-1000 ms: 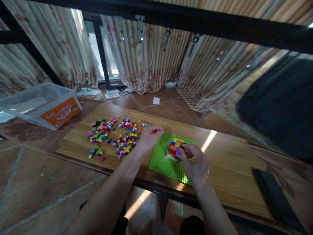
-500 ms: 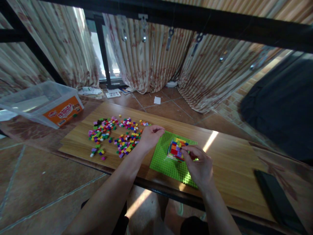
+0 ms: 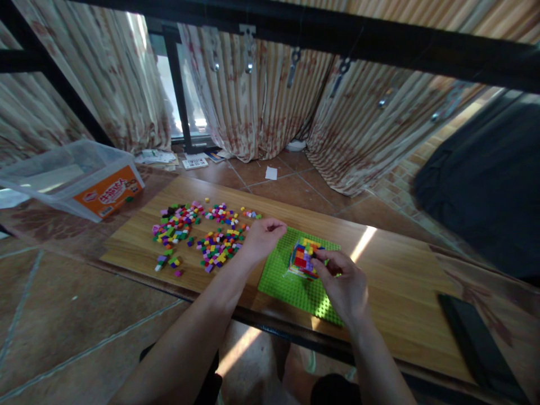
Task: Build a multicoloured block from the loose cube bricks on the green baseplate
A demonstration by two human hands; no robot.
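Note:
A small block of stacked toy bricks (image 3: 301, 261), its top red, yellow, orange, purple and blue, stands on the green studded baseplate (image 3: 276, 281). At the right side of the stack is my right hand (image 3: 343, 281), thumb and index finger pinched together against its upper bricks. What lies between those fingertips is hidden. My left hand (image 3: 261, 239) hovers over the baseplate's far left corner, apart from the stack. Its thumb and fingers are closed in a pinch, and anything in them is too small to make out.
Loose coloured bricks (image 3: 221, 247) lie in several piles on the wooden table (image 3: 392, 281), left of the baseplate. A clear plastic bin (image 3: 54, 185) with an orange label stands at the far left. A dark flat object (image 3: 476, 337) lies at the right end.
My left hand has shifted slightly to the right, towards the baseplate. My right hand stays at the stack with only a tiny movement of the fingers.

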